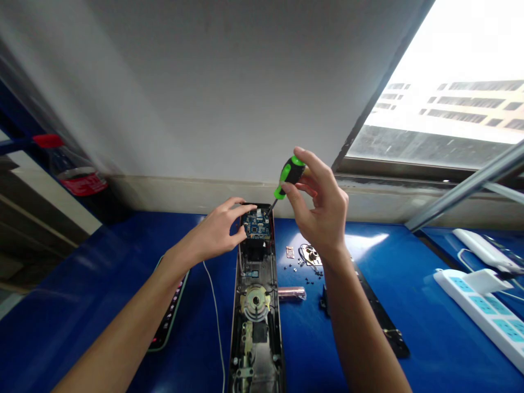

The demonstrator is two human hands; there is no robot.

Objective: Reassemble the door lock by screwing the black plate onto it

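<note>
A long, narrow black device housing [256,349] lies open on the blue table, its far end toward the wall. Inside that far end sits a blue circuit board [257,225]. My left hand [221,226] rests at the board's left side, thumb and fingers apart around its edge; whether it grips the board is unclear. In my right hand [321,204] is a green and black screwdriver [291,176], tilted, its shaft pointing down to the board's upper right corner. Nearer to me in the housing is a round metal part [256,301].
Small screws [309,281] lie scattered right of the housing, near a clear-wrapped copper-coloured cylinder [291,294]. A long black panel [380,316] lies beyond my right forearm. A white power strip [483,311] is far right, a phone [170,316] left, and a cola bottle [77,180] far left.
</note>
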